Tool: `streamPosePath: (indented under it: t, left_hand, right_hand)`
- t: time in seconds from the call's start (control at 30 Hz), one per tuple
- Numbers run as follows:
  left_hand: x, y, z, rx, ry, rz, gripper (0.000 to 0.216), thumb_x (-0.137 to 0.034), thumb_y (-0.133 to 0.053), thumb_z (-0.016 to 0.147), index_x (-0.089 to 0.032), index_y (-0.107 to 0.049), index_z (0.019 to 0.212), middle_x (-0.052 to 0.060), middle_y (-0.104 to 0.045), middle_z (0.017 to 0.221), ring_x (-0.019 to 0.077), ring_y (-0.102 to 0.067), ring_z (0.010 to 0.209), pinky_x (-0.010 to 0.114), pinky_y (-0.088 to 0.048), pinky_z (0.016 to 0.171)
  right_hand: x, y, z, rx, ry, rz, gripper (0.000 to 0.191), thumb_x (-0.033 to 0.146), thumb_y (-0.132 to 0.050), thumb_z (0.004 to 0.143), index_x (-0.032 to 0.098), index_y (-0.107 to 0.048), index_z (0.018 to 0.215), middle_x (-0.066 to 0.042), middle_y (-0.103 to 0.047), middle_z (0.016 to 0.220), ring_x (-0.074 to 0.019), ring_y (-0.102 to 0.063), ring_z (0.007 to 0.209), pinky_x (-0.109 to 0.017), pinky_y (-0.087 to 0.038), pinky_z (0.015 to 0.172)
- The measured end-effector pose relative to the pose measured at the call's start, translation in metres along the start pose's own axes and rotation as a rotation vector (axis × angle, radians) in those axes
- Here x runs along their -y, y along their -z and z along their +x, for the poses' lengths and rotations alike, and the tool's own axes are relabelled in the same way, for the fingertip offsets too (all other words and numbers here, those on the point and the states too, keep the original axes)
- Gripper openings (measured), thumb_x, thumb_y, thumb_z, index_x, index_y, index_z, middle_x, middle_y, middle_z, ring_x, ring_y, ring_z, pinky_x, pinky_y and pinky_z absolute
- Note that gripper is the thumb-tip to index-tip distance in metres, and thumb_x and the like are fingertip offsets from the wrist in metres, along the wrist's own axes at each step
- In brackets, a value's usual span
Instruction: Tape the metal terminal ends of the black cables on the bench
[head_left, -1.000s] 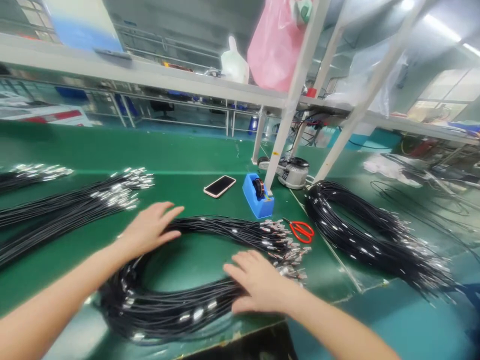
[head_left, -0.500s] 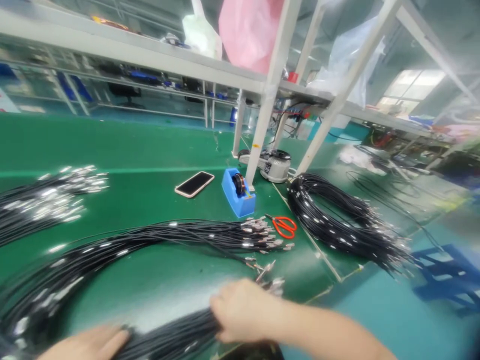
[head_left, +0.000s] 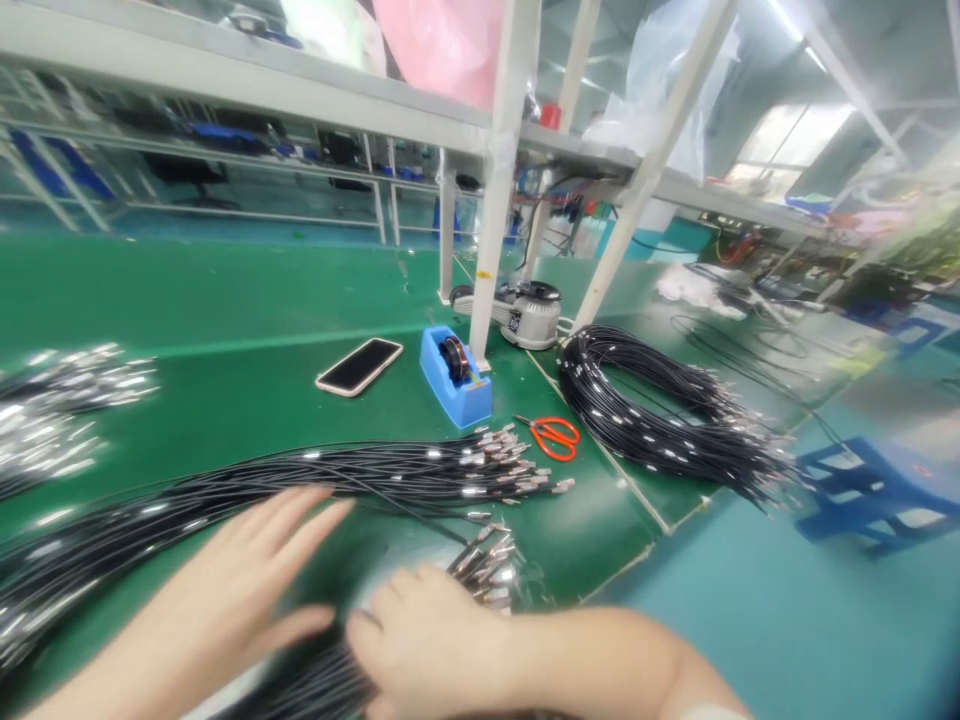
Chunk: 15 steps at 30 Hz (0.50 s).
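The right hand (head_left: pixel 431 640) grips the near cable bundle (head_left: pixel 319 685); the left hand (head_left: pixel 259 575) is spread beside it. Beyond the right hand: red scissors (head_left: pixel 537 428), blue tape dispenser (head_left: pixel 463 402), and a post (head_left: pixel 495 200) partly hiding a grey machine (head_left: pixel 538 328) whose label (head_left: pixel 515 321) is illegibly small.

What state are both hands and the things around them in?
Left hand: open
Right hand: closed around near black cables
Farther black cables: lying curved
Right cable bundle: bent into a U
Smartphone: face up, screen dark
Red-handled scissors: lying flat
Blue tape dispenser: upright, roll loaded
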<state>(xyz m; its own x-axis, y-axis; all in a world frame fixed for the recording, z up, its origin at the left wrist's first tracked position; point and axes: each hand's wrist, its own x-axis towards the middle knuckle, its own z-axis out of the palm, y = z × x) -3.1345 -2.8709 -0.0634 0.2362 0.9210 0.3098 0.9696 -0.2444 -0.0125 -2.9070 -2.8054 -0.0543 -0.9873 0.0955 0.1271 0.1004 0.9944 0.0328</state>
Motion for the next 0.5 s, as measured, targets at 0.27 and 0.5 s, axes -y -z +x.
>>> streamPosePath:
  t: [0.27,0.5]
  left_hand:
    - [-0.014,-0.053,0.138,0.339,-0.041,-0.093,0.092,-0.061,-0.065,0.062,-0.011,-0.033,0.133,0.017,-0.043,0.125,0.0305,-0.042,0.110,0.042,-0.037,0.091]
    - [-0.015,-0.027,0.091,0.425,-0.058,-0.130,0.036,-0.044,-0.050,0.081,-0.012,-0.055,0.096,0.012,-0.055,0.094,0.0282,-0.051,0.087,0.042,-0.041,0.079]
  right_hand:
    - [0.001,0.000,-0.020,0.021,-0.097,-0.014,0.052,0.053,-0.057,0.071,0.012,-0.047,0.102,-0.007,-0.048,0.080,-0.0214,-0.047,0.074,-0.034,-0.042,0.064]
    - [0.003,-0.036,-0.025,-0.081,-0.051,-0.071,0.044,0.046,-0.048,0.076,0.008,-0.047,0.100,-0.007,-0.048,0.073,-0.0206,-0.046,0.061,-0.033,-0.039,0.051]
